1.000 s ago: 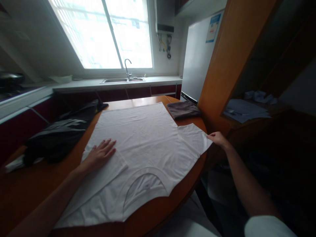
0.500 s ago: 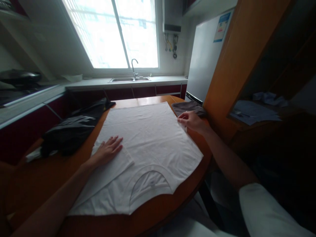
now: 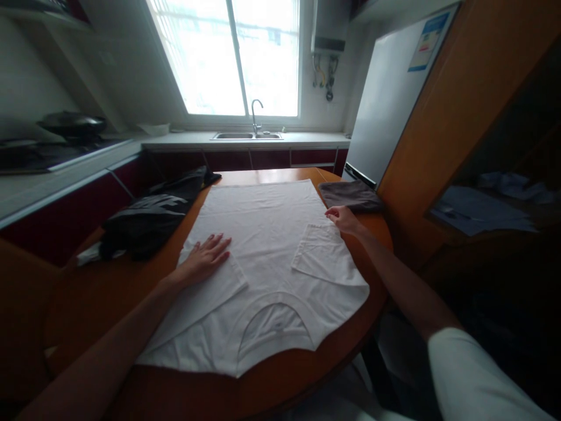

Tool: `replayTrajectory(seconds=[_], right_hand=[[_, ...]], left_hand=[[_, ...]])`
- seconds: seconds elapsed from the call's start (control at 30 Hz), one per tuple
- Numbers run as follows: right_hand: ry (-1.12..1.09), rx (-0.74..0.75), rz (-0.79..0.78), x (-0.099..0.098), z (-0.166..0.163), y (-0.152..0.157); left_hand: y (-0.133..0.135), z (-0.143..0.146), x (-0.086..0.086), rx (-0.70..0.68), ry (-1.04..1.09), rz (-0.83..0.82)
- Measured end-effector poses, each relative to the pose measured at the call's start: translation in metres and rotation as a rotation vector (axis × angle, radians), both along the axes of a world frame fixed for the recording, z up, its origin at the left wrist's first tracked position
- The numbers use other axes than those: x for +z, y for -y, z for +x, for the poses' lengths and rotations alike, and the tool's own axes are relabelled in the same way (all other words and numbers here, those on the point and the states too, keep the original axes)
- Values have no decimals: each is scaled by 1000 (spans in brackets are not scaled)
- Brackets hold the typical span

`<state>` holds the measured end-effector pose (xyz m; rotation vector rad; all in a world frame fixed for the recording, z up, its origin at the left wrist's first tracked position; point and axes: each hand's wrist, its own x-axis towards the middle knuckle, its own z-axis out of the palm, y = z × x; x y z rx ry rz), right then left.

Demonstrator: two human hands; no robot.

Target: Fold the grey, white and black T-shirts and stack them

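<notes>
A white T-shirt [image 3: 263, 234] lies spread on the wooden table, its neckline towards me and its hem at the far side. Both sleeves are folded inward over the body. My left hand [image 3: 205, 257] rests flat on the folded left sleeve, fingers stretched out. At the shirt's right edge, just beyond the folded right sleeve [image 3: 322, 251], my right hand [image 3: 344, 220] has its thumb and fingertips pinched together on the fabric.
A black garment with grey print [image 3: 149, 219] lies at the table's left. Folded dark grey cloth [image 3: 350, 196] sits at the far right, close to the fridge [image 3: 390, 99]. The round edge of the wooden table [image 3: 315, 374] curves near me. Behind are a sink [image 3: 234, 136] and a stove.
The right sleeve has come over onto the shirt's body and now lies folded there. My right hand stays by the right edge; my left hand remains flat. The view has shifted left.
</notes>
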<state>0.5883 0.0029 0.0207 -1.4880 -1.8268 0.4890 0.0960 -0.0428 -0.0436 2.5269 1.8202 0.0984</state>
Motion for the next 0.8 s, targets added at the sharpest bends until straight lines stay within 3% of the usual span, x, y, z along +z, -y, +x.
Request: replayTrajectory(seconds=[0.1,0.23,0.33,0.47,0.6,0.8], right_hand=[[48,-13,98,-10,4,25],[101,176,207,-25,9,84],[266,284,113,-42,18,130],[485,260,-49,-61,40,163],[468,217,-98,-54,55,153],[270,15,53,-26,42,83]], left_hand=[[2,1,1,-1,2,2],[1,2,1,12,-9,-11],[-2,0,-1,15,-8,-26],[-4,-2,-3,0,3,-19],[-6,-2,-4,6,-21,-15],[-7,-3,-3,6,-33,-6]])
